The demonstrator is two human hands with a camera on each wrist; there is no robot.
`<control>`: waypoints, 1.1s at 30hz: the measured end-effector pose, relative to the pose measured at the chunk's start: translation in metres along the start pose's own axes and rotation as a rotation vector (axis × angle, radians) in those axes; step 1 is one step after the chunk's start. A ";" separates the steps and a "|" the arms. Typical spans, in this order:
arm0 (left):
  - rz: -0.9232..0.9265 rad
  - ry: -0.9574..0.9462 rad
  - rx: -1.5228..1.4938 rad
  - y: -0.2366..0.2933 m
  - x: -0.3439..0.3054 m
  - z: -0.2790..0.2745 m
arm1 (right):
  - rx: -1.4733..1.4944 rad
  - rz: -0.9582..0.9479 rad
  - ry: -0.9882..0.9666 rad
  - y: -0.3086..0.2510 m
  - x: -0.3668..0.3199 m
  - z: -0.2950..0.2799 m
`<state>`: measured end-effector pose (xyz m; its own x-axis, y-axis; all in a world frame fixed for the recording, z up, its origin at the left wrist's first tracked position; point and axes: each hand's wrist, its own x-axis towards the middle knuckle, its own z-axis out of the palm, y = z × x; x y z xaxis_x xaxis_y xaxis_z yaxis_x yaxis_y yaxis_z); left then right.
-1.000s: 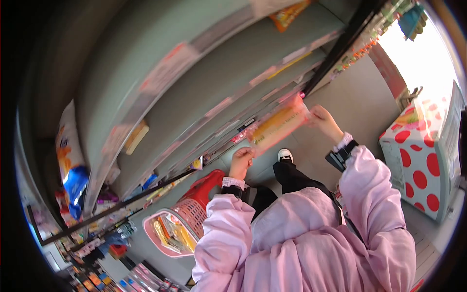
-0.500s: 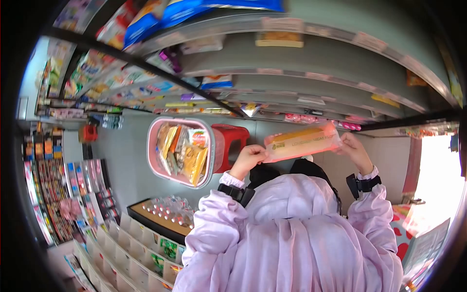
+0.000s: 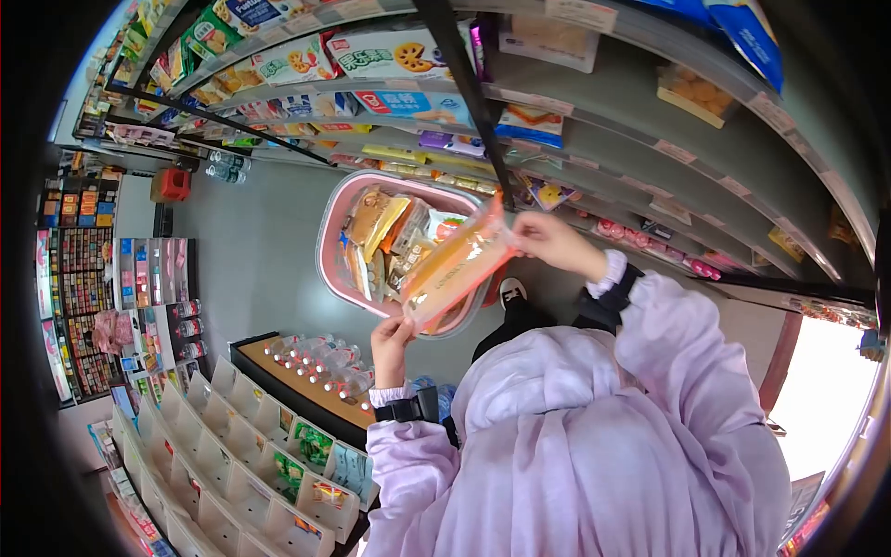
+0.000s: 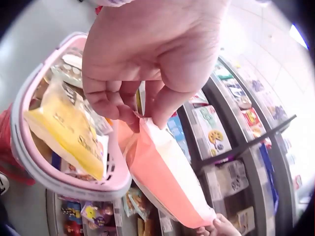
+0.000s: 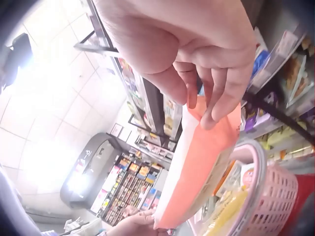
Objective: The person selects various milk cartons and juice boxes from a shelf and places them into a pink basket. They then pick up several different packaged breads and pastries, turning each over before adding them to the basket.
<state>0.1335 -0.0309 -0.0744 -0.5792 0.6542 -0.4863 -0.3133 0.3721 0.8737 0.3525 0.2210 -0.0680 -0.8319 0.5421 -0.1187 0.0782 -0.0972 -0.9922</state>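
A long pink-and-clear packet (image 3: 457, 267) with a yellow item inside is stretched between both hands, above the near side of a pink basket (image 3: 327, 243) of packaged food. My left hand (image 3: 391, 351) pinches its lower end; in the left wrist view the thumb and fingertips of that hand (image 4: 152, 64) grip the packet's edge (image 4: 165, 172). My right hand (image 3: 560, 244) pinches the upper end, and in the right wrist view the hand (image 5: 192, 59) holds the packet's corner (image 5: 202, 152) between thumb and fingers. Yellow packets (image 4: 69, 128) lie in the basket.
Shelves of snacks (image 3: 399, 56) curve along the far side and right. Bottles (image 3: 325, 362) stand on a low stand at the lower left, beside a white divided rack (image 3: 232, 436). A red stool-like object (image 3: 172, 185) stands farther back. A shoe (image 3: 511, 291) shows below the packet.
The view has turned toward the basket and bottles. Both hands have carried the packet from beside the basket to over it, and the packet has tilted more steeply.
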 end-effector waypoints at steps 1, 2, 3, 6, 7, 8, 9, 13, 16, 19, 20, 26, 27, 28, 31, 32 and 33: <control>-0.006 0.033 -0.047 -0.003 0.003 -0.010 | -0.055 -0.032 0.000 0.012 0.020 0.011; -0.007 0.060 -0.044 -0.006 0.008 -0.019 | -0.082 -0.026 0.002 0.019 0.037 0.022; -0.006 0.085 -0.041 -0.010 0.013 -0.030 | -0.111 -0.022 0.003 0.026 0.054 0.031; -0.005 0.145 -0.028 -0.026 0.034 -0.051 | -0.067 0.134 0.007 0.050 0.091 0.052; -0.005 0.162 -0.024 -0.031 0.040 -0.054 | -0.031 0.210 0.007 0.059 0.100 0.056; -0.006 0.165 -0.022 -0.036 0.045 -0.057 | -0.144 0.168 0.049 0.067 0.108 0.059; -0.008 0.165 -0.019 -0.040 0.049 -0.057 | -0.256 0.127 0.094 0.077 0.115 0.062; -0.082 0.133 -0.073 -0.047 0.057 -0.045 | -0.459 0.150 0.216 0.106 0.127 0.069; -0.109 0.093 -0.070 -0.044 0.057 -0.038 | -0.363 0.410 0.129 0.079 0.120 0.063; -0.149 0.007 0.014 -0.037 0.059 -0.045 | -0.075 0.460 0.053 0.096 0.119 0.060; -0.169 0.048 0.091 -0.030 0.057 -0.046 | -0.033 0.416 0.036 0.118 0.123 0.064; -0.077 0.157 0.499 -0.011 0.051 -0.035 | -0.029 0.263 -0.076 0.096 0.075 0.040; -0.046 0.145 0.526 -0.008 0.049 -0.029 | 0.057 0.291 -0.070 0.095 0.063 0.036; -0.018 0.095 0.547 -0.005 0.049 -0.020 | 0.137 0.312 -0.069 0.082 0.049 0.028; 0.071 -0.051 0.584 0.005 0.045 0.025 | 0.108 0.376 -0.030 0.062 0.002 -0.004; 0.093 -0.131 0.582 0.009 0.044 0.046 | 0.102 0.402 0.029 0.062 -0.013 -0.016; 0.112 -0.212 0.580 0.012 0.041 0.066 | 0.113 0.395 0.060 0.058 -0.033 -0.030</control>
<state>0.1557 0.0441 -0.0849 -0.4047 0.8041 -0.4355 0.2342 0.5515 0.8006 0.4009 0.2226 -0.1224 -0.7161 0.4926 -0.4945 0.3213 -0.3963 -0.8601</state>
